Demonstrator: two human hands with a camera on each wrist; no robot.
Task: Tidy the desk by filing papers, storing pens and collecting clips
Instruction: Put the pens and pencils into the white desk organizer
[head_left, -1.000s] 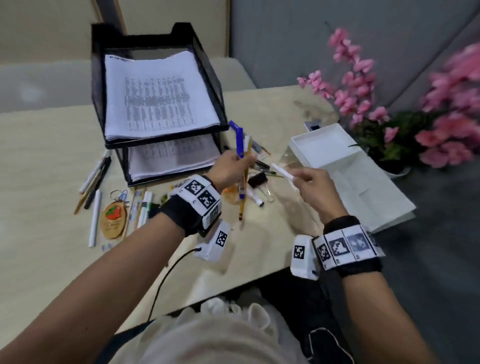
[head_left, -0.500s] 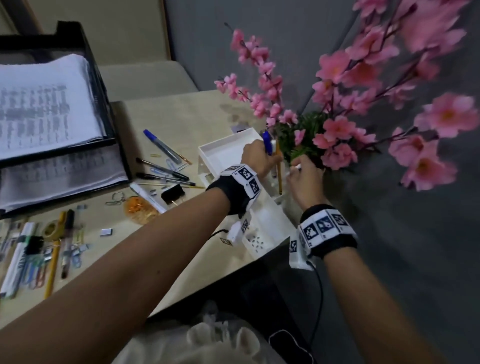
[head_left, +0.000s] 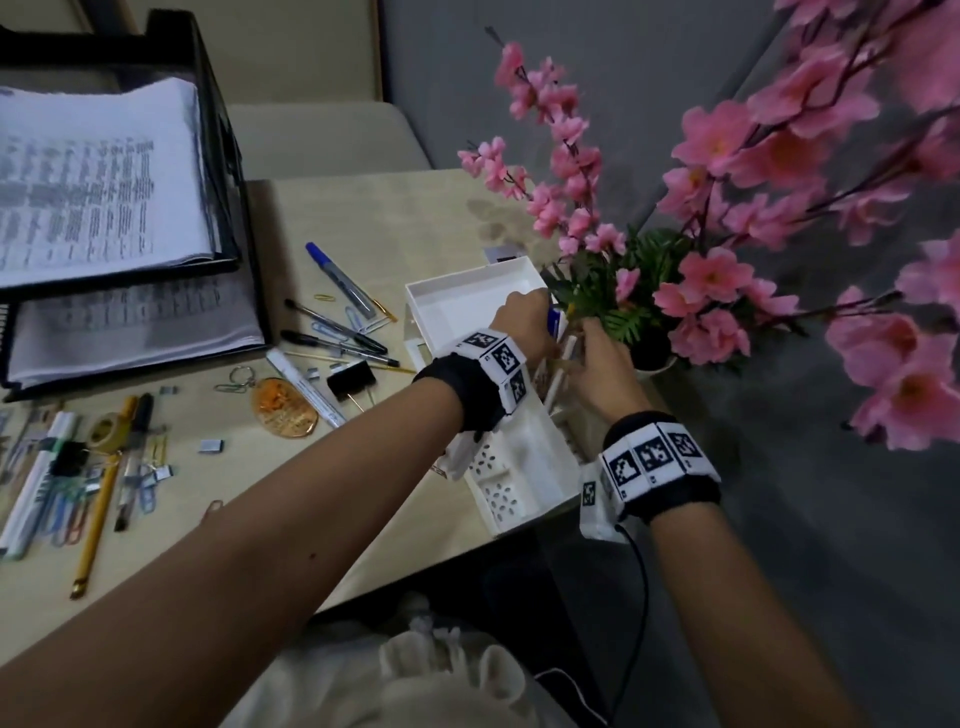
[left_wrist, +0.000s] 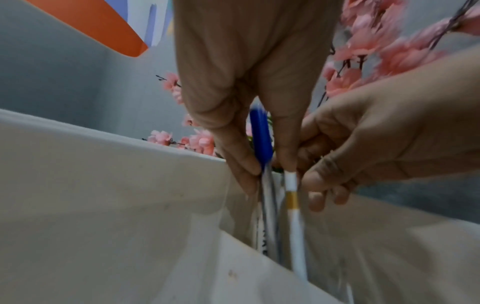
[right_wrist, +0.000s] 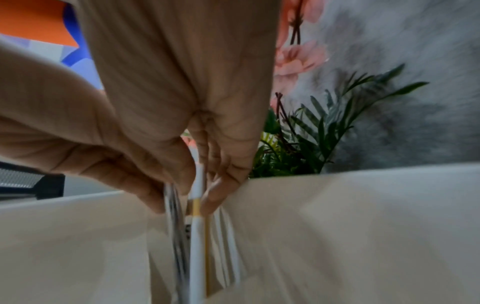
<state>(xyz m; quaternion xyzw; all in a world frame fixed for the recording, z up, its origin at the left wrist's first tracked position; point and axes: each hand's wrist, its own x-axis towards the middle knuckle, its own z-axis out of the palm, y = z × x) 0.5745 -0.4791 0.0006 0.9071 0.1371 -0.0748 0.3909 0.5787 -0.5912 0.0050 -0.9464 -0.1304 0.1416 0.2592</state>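
A white desk organizer (head_left: 524, 467) stands at the desk's right front corner. Over its tall slot, my left hand (head_left: 545, 312) pinches a blue-capped pen (left_wrist: 262, 139) that points down into the compartment (left_wrist: 130, 205). Right beside it, my right hand (head_left: 576, 353) pinches a white pen with a yellow band (right_wrist: 197, 197), also upright in the slot. A thin yellow pencil (right_wrist: 207, 246) stands between the pens. In the wrist views the two hands (left_wrist: 265, 164) (right_wrist: 205, 191) touch each other. The pens' lower ends are hidden inside the organizer.
A pink flower plant (head_left: 649, 291) crowds the organizer's far side. Loose pens (head_left: 337, 280), a binder clip (head_left: 350, 379), paper clips and an orange key fob (head_left: 283, 408) lie mid-desk. More pens and clips (head_left: 62, 478) lie at the left. A black paper tray (head_left: 223, 156) holds papers.
Both hands moved right from the middle of the desk to the organizer by the flowers. They lowered their pens into its slot. The head view swung right.
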